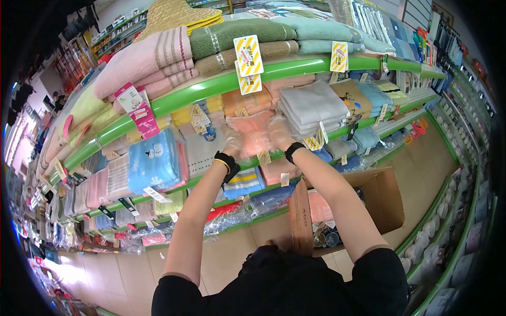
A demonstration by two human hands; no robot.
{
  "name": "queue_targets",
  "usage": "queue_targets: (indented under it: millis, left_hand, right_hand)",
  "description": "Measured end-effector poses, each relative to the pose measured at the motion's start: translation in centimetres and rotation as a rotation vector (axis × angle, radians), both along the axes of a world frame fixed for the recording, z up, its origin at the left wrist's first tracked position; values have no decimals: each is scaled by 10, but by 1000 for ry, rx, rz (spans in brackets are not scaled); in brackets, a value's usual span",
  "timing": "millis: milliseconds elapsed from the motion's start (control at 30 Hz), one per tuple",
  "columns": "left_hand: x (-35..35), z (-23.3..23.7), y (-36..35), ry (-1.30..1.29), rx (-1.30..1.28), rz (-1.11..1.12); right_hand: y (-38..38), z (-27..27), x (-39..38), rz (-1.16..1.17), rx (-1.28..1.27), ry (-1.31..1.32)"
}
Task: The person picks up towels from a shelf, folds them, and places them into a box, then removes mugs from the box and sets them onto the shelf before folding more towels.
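On the middle shelf a folded peach towel [251,131] with pale lettering lies between my two hands. My left hand [233,141], in a thin clear glove, grips its left edge. At the opposite edge my right hand [280,132], gloved the same way, holds it too; the fingertips are partly blurred. Beside my left hand is a grey dotted towel [203,154]. A stack of pale grey towels [313,105] stands close to my right hand. Orange towels [246,101] lie behind the peach one.
Green-edged shelves [295,67] curve across the view, with thick folded towels [237,39] and hanging price tags [248,55] above. A cardboard box [387,203] with a peach towel and glass jars inside stands below my right arm. Another stocked shelf [448,210] runs along the right.
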State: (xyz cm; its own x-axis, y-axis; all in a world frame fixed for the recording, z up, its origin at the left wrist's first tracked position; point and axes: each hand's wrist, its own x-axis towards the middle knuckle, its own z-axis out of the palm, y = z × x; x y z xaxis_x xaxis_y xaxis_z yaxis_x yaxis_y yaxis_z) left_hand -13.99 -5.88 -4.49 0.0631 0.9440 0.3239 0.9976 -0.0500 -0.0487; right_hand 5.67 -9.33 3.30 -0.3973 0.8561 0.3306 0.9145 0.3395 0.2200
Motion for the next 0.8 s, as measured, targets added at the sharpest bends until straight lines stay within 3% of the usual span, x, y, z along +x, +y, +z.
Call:
queue_targets:
  millis: [33,100,133,200,300,367,400,433,467,500,567,600,633,667,700,733,767,800]
  left_hand:
    - [0,8,-9,-2,-1,2]
    - [2,36,-34,-565,160,-39]
    - [-4,42,-36,-566,159,-40]
    - [-28,50,-33,125,-54,-402]
    - [-39,44,-28,256,5,-491]
    - [-40,38,-18,356,-11,-454]
    - [-36,48,-19,362,-148,-441]
    - [-25,56,-39,-266,-60,-232]
    - [-34,30,-18,-128,-52,-252]
    - [-30,46,-35,-257,-82,-279]
    - [-35,42,-26,-107,-156,-258]
    - [-32,35,-27,-340,-14,-130]
    - [-34,36,-21,-338,-22,-145]
    - [-41,36,-17,-1,-72,-222]
    - [-46,33,-16,332,-120,-295]
    - [-49,37,-20,327,-132,-304]
    - [-53,49,-27,65,-267,-268]
    - [-52,61,-35,-194,-396,-224]
  right_hand:
    - [-2,1,-1,2,-1,-2]
    - [-7,5,-5,-43,-69,-19]
    - [-5,4,-7,-45,-70,-19]
    - [0,-2,-11,-90,33,6]
    - [-19,19,-11,-30,-61,56]
    - [-20,4,-7,141,-67,212]
    - [-39,15,-5,193,-66,314]
    - [-51,35,-1,216,-291,284]
    - [-58,49,1,238,-518,263]
    - [-49,34,1,271,-458,246]
    - [-41,20,-2,280,-394,236]
    - [-45,21,-6,129,-364,335]
    - [-52,24,-7,-16,-338,434]
    - [-58,37,-3,-29,-344,439]
    - [-66,57,2,-22,-510,494]
    - [-75,69,9,-15,-679,548]
    - [-86,71,19,-25,-689,549]
    - [-95,73,33,232,-570,538]
